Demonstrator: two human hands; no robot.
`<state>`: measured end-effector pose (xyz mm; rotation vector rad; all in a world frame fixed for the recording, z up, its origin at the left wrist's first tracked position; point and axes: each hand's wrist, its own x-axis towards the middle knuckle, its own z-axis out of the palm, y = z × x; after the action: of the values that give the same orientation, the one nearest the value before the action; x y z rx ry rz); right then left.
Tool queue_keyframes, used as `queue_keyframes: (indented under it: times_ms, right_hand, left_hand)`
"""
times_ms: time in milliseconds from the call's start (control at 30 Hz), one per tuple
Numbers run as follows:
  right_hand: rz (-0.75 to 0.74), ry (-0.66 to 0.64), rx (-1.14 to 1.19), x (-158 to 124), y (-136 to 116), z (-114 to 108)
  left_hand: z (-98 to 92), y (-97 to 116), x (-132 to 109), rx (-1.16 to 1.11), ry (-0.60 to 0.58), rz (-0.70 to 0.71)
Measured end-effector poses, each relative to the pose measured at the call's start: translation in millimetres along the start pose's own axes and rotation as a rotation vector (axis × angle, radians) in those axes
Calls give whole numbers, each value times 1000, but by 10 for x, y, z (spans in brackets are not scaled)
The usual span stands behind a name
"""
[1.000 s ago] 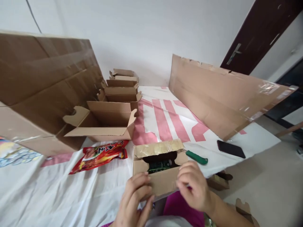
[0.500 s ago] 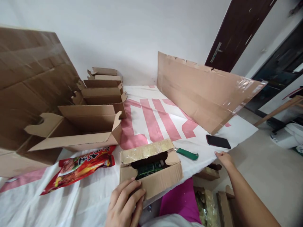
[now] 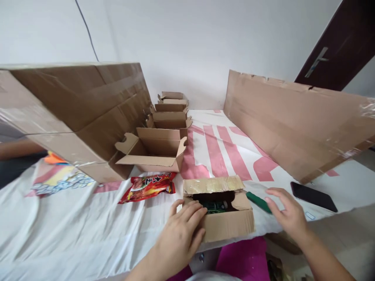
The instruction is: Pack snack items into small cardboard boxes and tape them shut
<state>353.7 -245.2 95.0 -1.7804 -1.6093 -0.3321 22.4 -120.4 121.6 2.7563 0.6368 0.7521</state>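
A small open cardboard box sits at the table's front edge, with a dark green packaged item inside, partly hidden by the flaps. My left hand grips the box's left end, fingers bent over its flap. To the right of the box my right hand hovers with thumb and fingers apart, holding nothing. Close to its fingertips lies a tool with a green handle; its far end is hidden by the box. A red printed food packet rests left of the box.
Open cardboard boxes stand in a row toward the wall. A large stack of cartons rises on the left, a cardboard panel on the right. A black phone lies near the right edge. Another person's arm shows at far left.
My view has turned left. My right hand has come from beside the phone at the table edge to the green handle, its fingers opening. My left hand remains on the box.
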Motion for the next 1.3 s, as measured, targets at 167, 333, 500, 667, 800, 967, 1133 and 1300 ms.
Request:
queue_keyframes:
  times_ms: [167,333,500,667,800,967,1133,1300]
  right_hand:
    - [-335,-369,328,342,-1010,175]
    - [-368,-600,104,427,-1289,360]
    - [-327,-555,-89,418,-1190,359]
    - [-316,-310,-276,464,-1027,257]
    - [-261,-227,-403,516,-809,199]
    - [-181,-332,-403,495,-608,255]
    - [-82,-429,-275,449,-522,317]
    - [24,-491,-73,472,-526,307]
  left_hand:
    - [-63,-3,188,92,-154,-31]
    - [-4,-75,166,111,-25,-122]
    - [110,-193,-13,-35,201,-324]
    - [136,-279,-132,-13,305,-391]
    - [49,-266,-121,96,302,-325]
    - [-40,-248,12,154,0,-215]
    - [-26,-261,122,161,-194,-270]
    - [61,-307,102,57,-74,-307]
